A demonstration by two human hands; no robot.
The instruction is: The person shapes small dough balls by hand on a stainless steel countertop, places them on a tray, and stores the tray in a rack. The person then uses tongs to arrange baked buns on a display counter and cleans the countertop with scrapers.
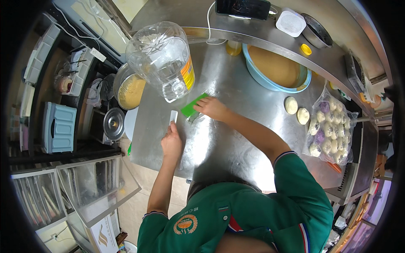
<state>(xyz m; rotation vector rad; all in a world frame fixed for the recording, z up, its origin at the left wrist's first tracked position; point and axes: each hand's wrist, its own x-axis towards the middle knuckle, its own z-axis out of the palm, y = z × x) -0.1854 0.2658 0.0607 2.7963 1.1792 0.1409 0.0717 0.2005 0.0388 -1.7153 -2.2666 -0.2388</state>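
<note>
My right hand presses a flat green rectangular piece against the steel worktop; whether it is a scraper or a pad I cannot tell. Wet-looking smears lie by its edge. Closer to me on the left, my left hand is closed round a narrow white flat piece, which points away from me. Just beyond both hands stands a big clear plastic jug with a yellow and orange label.
A blue basin of tan batter or dough sits at the far right. Two pale dough balls lie near a plastic bag of buns. At left are a metal bowl of yellow mixture and a lid. A shelf spans the back.
</note>
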